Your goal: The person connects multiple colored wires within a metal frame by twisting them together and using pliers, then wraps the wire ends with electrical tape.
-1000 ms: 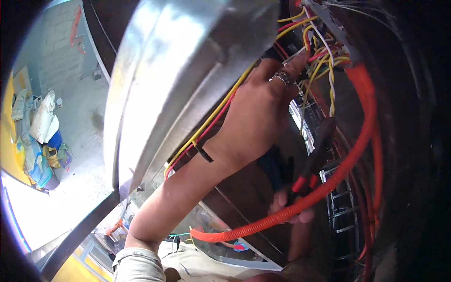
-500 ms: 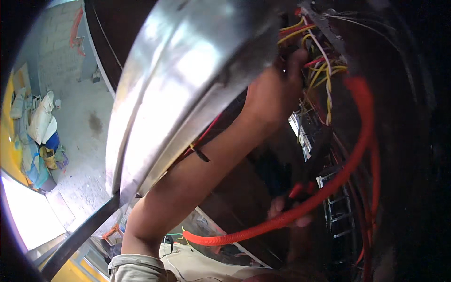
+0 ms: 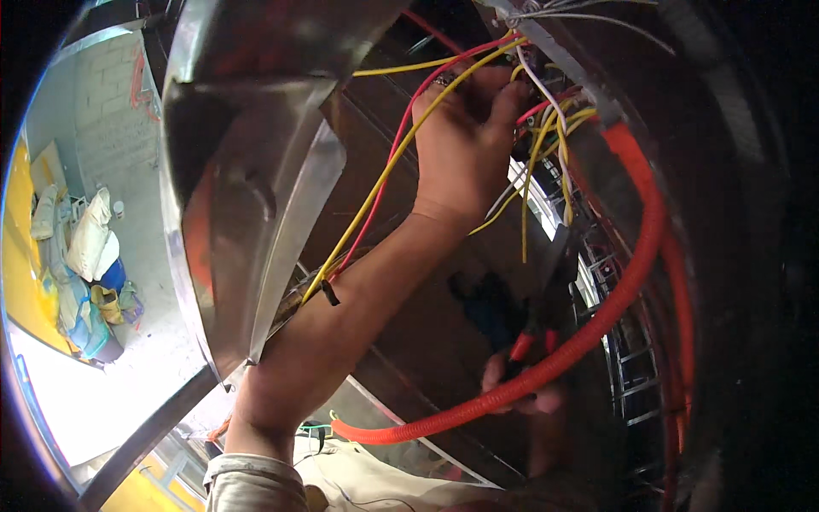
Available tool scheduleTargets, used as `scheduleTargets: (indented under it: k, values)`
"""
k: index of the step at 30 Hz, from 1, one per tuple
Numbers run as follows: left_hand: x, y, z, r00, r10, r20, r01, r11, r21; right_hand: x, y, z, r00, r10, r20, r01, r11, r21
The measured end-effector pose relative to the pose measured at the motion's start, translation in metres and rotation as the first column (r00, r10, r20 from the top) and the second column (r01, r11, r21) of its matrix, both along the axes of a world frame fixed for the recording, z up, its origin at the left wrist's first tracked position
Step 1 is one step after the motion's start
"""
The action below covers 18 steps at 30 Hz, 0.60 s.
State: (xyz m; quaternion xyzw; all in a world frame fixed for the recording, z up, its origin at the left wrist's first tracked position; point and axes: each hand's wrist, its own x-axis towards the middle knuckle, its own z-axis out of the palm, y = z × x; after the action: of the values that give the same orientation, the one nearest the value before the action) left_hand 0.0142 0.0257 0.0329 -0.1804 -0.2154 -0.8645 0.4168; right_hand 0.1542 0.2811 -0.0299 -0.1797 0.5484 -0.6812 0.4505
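My left hand (image 3: 465, 141) reaches up, its fingers curled among red, yellow and white wires (image 3: 554, 136) at a dark metal opening; what they grip is hidden behind the knuckles. A ring shows on it. Long yellow and red wires (image 3: 380, 188) run down across the hand and beside my forearm. Lower right, in shadow, my right hand (image 3: 516, 384) is closed on a tool with red and black handles (image 3: 525, 341), perhaps pliers. An orange corrugated conduit (image 3: 597, 324) loops in front of that hand.
A bent shiny metal panel (image 3: 247, 205) hangs left of my arm. Beyond lie a concrete floor, piled sacks and buckets (image 3: 102, 264) by a yellow wall (image 3: 43, 256), and a metal bar (image 3: 162, 427) at lower left. A ladder-like metal frame (image 3: 631, 384) shows below at right.
The metal panel has shifted left, exposing more yellow and red wires and the dark space behind. My left hand has moved slightly left and turned, still among the wires.
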Motion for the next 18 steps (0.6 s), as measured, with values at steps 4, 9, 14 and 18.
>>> scheduleTargets:
  k: [4,9,14,18]
  values:
    - [0.001,-0.001,-0.006,1.0,-0.026,0.018,0.027,0.995,-0.092,0.003,-0.014,0.009,0.998,0.023,-0.058,-0.023,1.0,-0.009]
    - [0.0,-0.001,-0.015,0.997,-0.071,-0.015,0.07,0.996,-0.056,0.013,-0.028,0.013,0.991,-0.092,-0.101,0.101,0.992,0.082]
    - [0.009,-0.004,-0.012,0.983,-0.184,0.014,0.184,0.977,-0.112,0.021,-0.015,0.012,0.983,-0.12,-0.139,0.136,0.984,0.112]
    - [0.012,-0.009,-0.015,0.968,-0.252,0.008,0.252,0.964,-0.085,0.017,-0.007,0.018,0.978,-0.153,-0.142,0.182,0.959,0.217]
